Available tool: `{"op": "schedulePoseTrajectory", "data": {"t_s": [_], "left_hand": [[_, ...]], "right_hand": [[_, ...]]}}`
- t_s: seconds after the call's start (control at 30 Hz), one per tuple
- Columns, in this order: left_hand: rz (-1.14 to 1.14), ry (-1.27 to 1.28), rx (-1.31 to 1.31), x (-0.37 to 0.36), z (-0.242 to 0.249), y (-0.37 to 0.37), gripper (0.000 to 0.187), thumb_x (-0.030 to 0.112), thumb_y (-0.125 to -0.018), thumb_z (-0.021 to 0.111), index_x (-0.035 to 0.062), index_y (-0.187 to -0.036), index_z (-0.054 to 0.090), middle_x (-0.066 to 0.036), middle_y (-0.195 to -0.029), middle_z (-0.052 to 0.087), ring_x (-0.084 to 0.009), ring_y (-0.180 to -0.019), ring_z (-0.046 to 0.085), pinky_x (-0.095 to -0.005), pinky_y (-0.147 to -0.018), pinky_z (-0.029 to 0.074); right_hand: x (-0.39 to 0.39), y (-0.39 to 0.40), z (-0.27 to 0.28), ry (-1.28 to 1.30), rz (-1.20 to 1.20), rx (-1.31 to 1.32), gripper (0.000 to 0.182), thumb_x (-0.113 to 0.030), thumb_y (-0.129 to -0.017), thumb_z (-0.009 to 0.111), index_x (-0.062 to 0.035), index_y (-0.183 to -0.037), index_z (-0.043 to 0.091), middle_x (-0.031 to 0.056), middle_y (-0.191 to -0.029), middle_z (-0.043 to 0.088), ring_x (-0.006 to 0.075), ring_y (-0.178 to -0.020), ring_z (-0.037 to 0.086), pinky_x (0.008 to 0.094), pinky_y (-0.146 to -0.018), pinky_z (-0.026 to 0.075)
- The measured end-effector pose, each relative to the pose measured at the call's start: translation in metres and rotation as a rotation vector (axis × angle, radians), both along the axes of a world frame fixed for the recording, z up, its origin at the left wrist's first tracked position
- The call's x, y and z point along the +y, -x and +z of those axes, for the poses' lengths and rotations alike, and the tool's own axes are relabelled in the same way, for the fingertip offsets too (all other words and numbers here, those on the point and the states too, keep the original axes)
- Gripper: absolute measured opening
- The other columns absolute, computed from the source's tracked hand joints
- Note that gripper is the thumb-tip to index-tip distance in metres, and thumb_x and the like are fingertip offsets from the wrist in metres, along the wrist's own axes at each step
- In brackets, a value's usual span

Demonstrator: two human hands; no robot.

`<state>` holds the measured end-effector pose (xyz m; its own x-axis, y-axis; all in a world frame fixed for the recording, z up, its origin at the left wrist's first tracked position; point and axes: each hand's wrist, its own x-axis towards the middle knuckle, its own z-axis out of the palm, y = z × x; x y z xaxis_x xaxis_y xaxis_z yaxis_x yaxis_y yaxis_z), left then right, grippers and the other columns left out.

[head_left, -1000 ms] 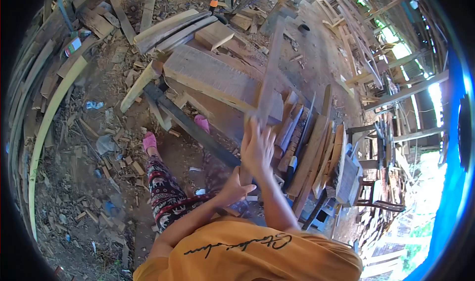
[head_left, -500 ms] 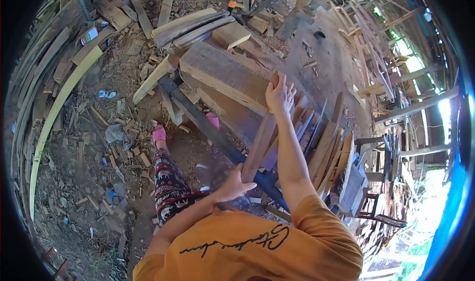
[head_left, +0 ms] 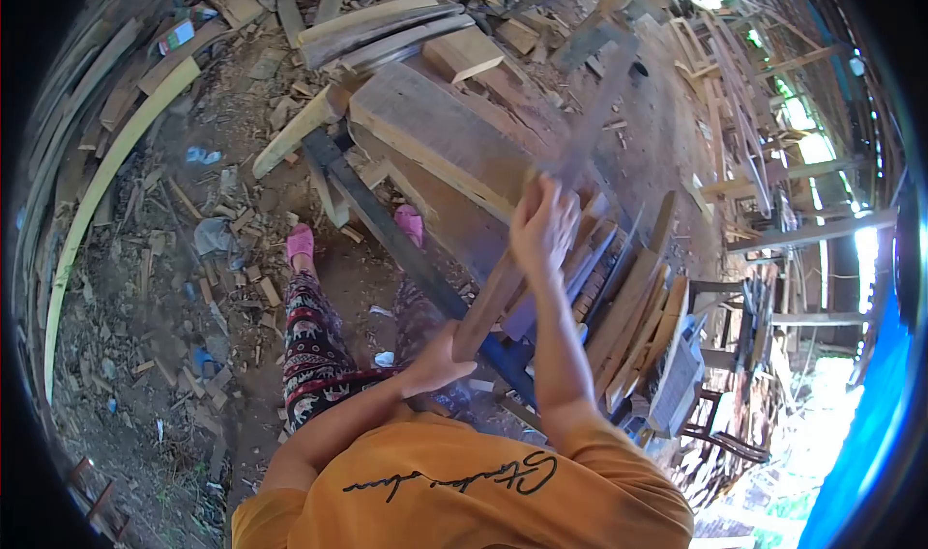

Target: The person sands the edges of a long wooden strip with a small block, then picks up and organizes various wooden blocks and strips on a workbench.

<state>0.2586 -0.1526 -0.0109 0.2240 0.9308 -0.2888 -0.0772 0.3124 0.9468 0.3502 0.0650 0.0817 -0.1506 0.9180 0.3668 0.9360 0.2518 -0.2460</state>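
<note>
A long, narrow wooden board (head_left: 486, 303) slants up and to the right in front of my body. My left hand (head_left: 435, 361) is closed around its near end. Farther along it, my right hand (head_left: 544, 225) grips from above, fingers wrapped over the wood and blurred by motion. Past that hand, a smeared length of the board stretches toward the top right. Beneath and to the left lies a thick, wide timber block (head_left: 435, 129). A dark beam (head_left: 387, 225) runs diagonally under the board near my legs.
Several upright wood pieces (head_left: 628, 303) stand packed together right of my right arm. Curved planks (head_left: 382, 37) are stacked beyond the thick timber. Wood scraps and litter cover the ground at left, beside a long pale strip (head_left: 97, 191). A lumber rack (head_left: 793, 230) lines the right side.
My right hand has moved down and slightly left, closer to me. My left hand and the board's near end have shifted slightly left. The camera view has also shifted a little.
</note>
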Motion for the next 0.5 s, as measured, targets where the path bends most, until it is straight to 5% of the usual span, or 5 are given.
{"op": "schedulePoseTrajectory", "data": {"t_s": [0.1, 0.17, 0.23, 0.3, 0.5], "left_hand": [[0.056, -0.262, 0.104, -0.005, -0.005, -0.006, 0.065, 0.014, -0.08, 0.076, 0.0005, -0.13, 0.037, -0.01, -0.098, 0.053, -0.0207, -0.085, 0.058, -0.0344, -0.076, 0.05], [0.011, 0.085, -0.102, -0.007, 0.018, -0.01, 0.061, 0.015, -0.08, 0.073, 0.0006, -0.129, 0.04, -0.018, -0.108, 0.057, -0.0259, -0.102, 0.059, -0.0379, -0.087, 0.048], [0.017, 0.109, -0.135, -0.009, 0.029, -0.011, 0.059, 0.014, -0.08, 0.074, 0.0008, -0.127, 0.04, -0.016, -0.106, 0.057, -0.0234, -0.089, 0.062, -0.0347, -0.076, 0.05], [-0.02, 0.208, -0.245, -0.004, 0.029, -0.011, 0.064, 0.009, -0.08, 0.074, 0.0032, -0.128, 0.033, -0.009, -0.094, 0.051, -0.0093, -0.055, 0.05, -0.0237, -0.041, 0.038], [0.015, -0.049, -0.329, 0.001, 0.046, -0.011, 0.065, 0.008, -0.077, 0.072, -0.0005, -0.129, 0.035, -0.016, -0.105, 0.058, -0.0231, -0.08, 0.064, -0.0318, -0.069, 0.051]], "right_hand": [[0.076, -0.007, 0.001, -0.024, -0.106, 0.035, 0.045, -0.023, -0.089, 0.061, -0.015, -0.131, 0.045, 0.0272, -0.113, 0.054, 0.0468, -0.106, 0.054, 0.0536, -0.087, 0.047], [0.083, -0.006, 0.0, -0.006, -0.136, 0.033, 0.045, -0.025, -0.089, 0.06, -0.0161, -0.131, 0.045, 0.0272, -0.113, 0.054, 0.0467, -0.106, 0.054, 0.0538, -0.087, 0.047], [0.064, -0.003, 0.003, 0.025, -0.148, -0.004, 0.044, -0.027, -0.091, 0.059, -0.0167, -0.132, 0.045, 0.0271, -0.114, 0.054, 0.0466, -0.107, 0.054, 0.0544, -0.088, 0.046], [-0.001, -0.003, -0.01, -0.086, -0.051, -0.037, 0.045, -0.024, -0.091, 0.059, -0.0161, -0.133, 0.046, 0.0276, -0.115, 0.053, 0.0466, -0.106, 0.053, 0.0551, -0.087, 0.046], [-0.144, -0.011, 0.009, 0.136, 0.113, -0.033, 0.054, -0.017, -0.085, 0.067, -0.0111, -0.136, 0.048, 0.0256, -0.113, 0.053, 0.0446, -0.101, 0.053, 0.0535, -0.087, 0.045]]}}
